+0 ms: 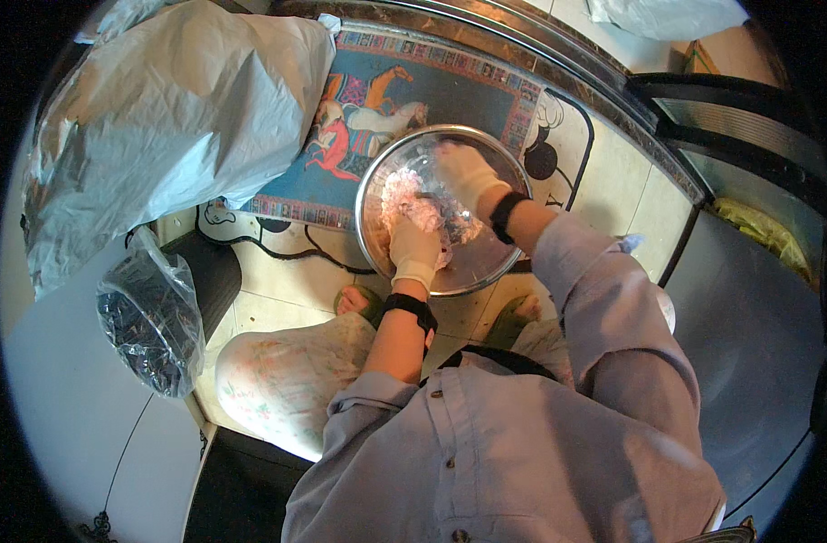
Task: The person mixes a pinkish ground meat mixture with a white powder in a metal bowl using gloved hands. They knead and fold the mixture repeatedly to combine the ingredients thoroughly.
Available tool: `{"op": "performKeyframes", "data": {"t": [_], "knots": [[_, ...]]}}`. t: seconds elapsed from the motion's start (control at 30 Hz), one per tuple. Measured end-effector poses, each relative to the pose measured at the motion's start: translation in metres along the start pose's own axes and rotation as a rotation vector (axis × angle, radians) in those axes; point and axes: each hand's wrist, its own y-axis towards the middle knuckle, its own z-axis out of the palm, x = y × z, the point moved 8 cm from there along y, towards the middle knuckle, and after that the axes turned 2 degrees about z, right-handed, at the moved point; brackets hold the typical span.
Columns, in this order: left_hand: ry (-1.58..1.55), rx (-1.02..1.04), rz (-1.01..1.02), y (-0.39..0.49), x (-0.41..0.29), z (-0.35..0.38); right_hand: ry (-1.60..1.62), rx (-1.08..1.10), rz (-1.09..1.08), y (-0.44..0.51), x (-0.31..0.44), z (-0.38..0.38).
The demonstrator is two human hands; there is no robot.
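Observation:
A large round metal bowl [478, 282] stands low in front of me, over a mat with horse figures [454, 88]. Pink, ground-meat-like stuff [401, 190] lies in its left and middle part. My left hand [413, 248], in a pale glove, reaches in from the near side and is pressed into this stuff; its fingertips are hidden. My right hand [464, 173], gloved too, is inside the bowl towards the far right wall, its fingers blurred. A small dark thing [427, 197] shows between the hands; I cannot tell what it is. Both wrists wear black bands.
A big pale plastic sheet [183, 108] covers something at the upper left. Below it, a clear plastic bag with dark contents [152, 319] hangs beside a pale cabinet front [67, 380]. An open-looking appliance or cabinet [739, 136] stands at the right. My feet flank the bowl's near side.

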Motion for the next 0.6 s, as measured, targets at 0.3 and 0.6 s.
{"op": "performKeyframes", "data": {"t": [0.3, 0.6], "knots": [[-0.062, -0.023, 0.003, -0.004, -0.003, -0.002, -0.172, 0.262, -0.090, -0.035, -0.007, 0.022], [0.038, 0.098, -0.029, 0.001, -0.004, 0.008, 0.074, -0.323, -0.690, -0.006, 0.058, -0.028]]}}
